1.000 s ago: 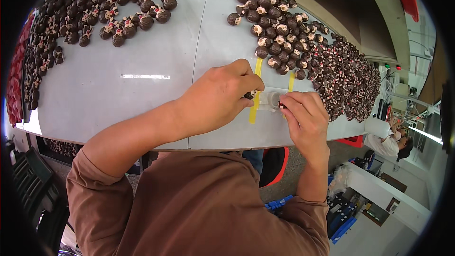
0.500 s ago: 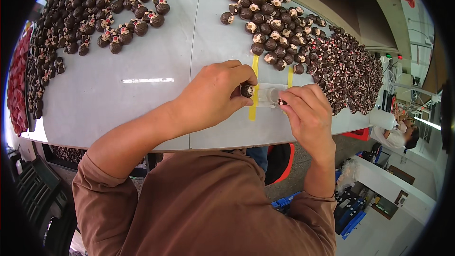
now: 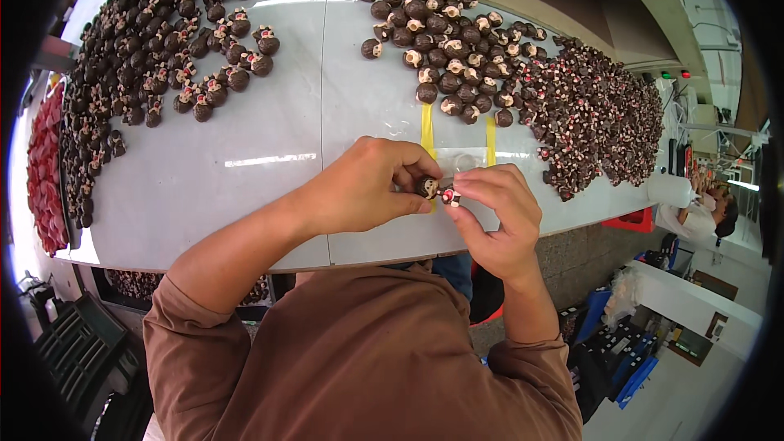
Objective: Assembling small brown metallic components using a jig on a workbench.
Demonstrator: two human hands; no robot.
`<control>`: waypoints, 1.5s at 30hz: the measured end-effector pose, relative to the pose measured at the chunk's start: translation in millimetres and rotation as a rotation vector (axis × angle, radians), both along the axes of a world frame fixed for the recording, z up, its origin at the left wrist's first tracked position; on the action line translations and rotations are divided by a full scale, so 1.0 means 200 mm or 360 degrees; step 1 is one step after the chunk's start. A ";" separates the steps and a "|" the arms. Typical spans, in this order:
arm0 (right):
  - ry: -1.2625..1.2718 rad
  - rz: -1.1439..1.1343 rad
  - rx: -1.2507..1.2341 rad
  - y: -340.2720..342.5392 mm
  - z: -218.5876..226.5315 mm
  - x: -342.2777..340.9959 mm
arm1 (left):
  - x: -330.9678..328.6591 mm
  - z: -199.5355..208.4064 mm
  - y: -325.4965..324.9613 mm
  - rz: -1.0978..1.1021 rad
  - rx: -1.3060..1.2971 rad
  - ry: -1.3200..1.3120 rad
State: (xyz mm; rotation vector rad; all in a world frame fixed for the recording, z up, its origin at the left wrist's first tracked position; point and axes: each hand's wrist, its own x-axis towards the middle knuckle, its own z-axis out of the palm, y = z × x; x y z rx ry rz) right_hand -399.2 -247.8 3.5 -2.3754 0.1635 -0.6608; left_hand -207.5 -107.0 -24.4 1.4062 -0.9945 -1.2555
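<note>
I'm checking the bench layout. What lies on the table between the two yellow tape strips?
In the head view, a clear plastic patch lies between the yellow tape strips, just beyond both hands.

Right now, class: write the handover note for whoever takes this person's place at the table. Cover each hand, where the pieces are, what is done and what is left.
Left hand: pinching a small dark round piece.
Right hand: fingertips on a smaller pink-and-white part against that piece.
Both are over the table's near edge, by two yellow tape strips.
Done: cannot tell how many.
Left: piles of dark pieces upper left, centre and right.
</note>
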 end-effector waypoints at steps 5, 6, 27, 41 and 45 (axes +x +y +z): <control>-0.0012 0.0006 -0.0084 -0.01 -0.01 0.02 | 0.01 0.01 0.00 -0.0094 0.0088 -0.0027; 0.0003 0.0002 -0.0107 -0.01 -0.01 0.02 | 0.01 0.01 0.00 -0.0093 0.0090 -0.0027; 0.0130 -0.0170 0.0395 0.01 -0.06 -0.07 | -0.03 0.02 -0.02 -0.0172 -0.0453 -0.0517; 0.0316 -0.1068 -0.0979 -0.46 -0.08 -0.28 | 0.36 -0.02 -0.01 0.0936 -0.0260 -0.2060; 0.0381 -0.0953 -0.0719 -0.46 -0.10 -0.28 | 0.44 0.02 0.03 0.1001 0.0118 -0.2184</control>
